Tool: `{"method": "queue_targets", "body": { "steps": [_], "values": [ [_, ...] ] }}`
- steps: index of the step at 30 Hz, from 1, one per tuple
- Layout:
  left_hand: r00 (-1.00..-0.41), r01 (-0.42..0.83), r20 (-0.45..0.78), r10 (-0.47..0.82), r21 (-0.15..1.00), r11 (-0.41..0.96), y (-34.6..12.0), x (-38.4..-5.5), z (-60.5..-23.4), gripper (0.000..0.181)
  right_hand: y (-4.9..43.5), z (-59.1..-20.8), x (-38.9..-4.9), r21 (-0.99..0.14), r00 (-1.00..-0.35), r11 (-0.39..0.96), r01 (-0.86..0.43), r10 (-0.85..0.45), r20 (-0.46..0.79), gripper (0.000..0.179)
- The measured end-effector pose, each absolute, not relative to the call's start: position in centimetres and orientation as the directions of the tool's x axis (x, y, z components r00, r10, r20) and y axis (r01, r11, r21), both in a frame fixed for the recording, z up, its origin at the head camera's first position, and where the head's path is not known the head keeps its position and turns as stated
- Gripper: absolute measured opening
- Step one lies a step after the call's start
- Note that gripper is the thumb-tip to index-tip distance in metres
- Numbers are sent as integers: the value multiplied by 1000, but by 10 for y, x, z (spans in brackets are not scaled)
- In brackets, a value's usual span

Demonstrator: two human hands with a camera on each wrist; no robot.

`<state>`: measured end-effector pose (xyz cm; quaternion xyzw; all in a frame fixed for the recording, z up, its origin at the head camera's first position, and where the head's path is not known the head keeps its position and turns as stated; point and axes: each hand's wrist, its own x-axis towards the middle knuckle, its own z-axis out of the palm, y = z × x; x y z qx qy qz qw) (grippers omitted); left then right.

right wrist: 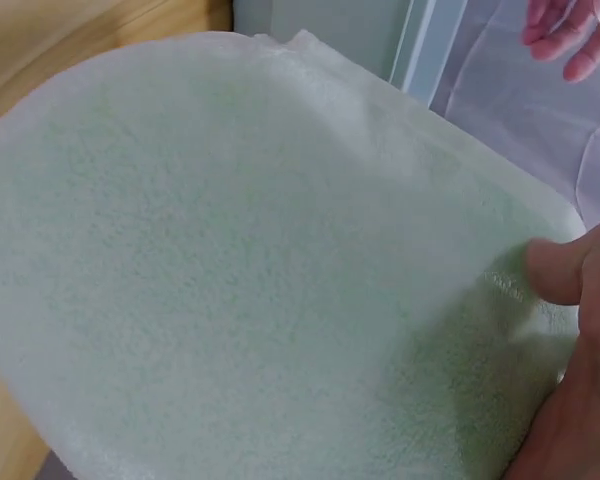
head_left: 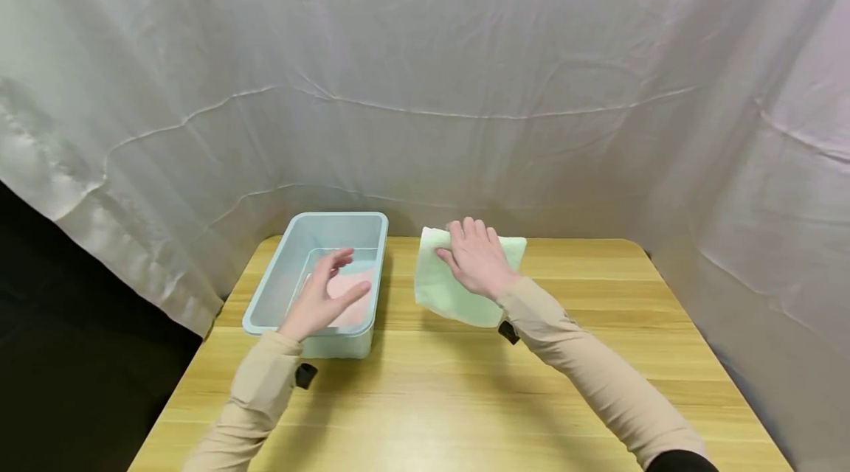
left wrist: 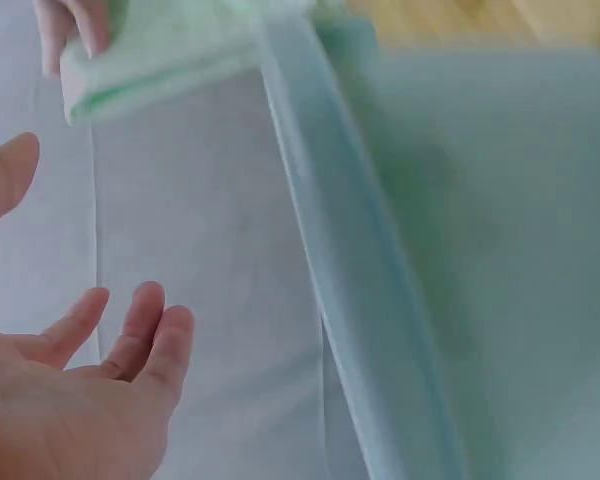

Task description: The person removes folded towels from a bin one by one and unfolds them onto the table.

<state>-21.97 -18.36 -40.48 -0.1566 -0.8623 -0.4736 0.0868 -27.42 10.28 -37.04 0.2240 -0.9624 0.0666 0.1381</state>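
Note:
A folded pale green cloth (head_left: 441,284) hangs from my right hand (head_left: 479,257), which grips its upper edge above the table, right of a light blue plastic bin (head_left: 268,293). Close up in the right wrist view, the fuzzy face of the cloth (right wrist: 230,260) fills most of the picture, with the thumb (right wrist: 555,270) pressed on it. My left hand (head_left: 324,299) hovers over the bin with fingers and thumb spread apart, holding nothing. Inside the bin, on its floor, lies something flat and pale pink (head_left: 355,310), partly covered by the left hand.
The bin stands on the left part of a wooden table (head_left: 425,398). A grey-white curtain (head_left: 465,88) hangs close behind the table's back edge and along its right side. A dark area (head_left: 73,354) lies beyond the table at the left.

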Motion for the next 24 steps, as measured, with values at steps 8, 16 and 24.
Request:
{"method": "queue_targets", "body": {
  "steps": [8,16,24],
  "values": [
    [-937,299,180,301,858,418,-144,-221,-417,73,119,-372,-274,-213,-853,845,-491,-417,314,29],
    [-926,227,86,368,905,359,-114,-226,-428,79,137,-369,-275,-447,-877,755,-480,-421,230,21],
    [-940,140,22,341,935,325,-93,-228,-440,88,151,-366,-276,-597,-863,641,-483,-466,197,16]
  ]
}}
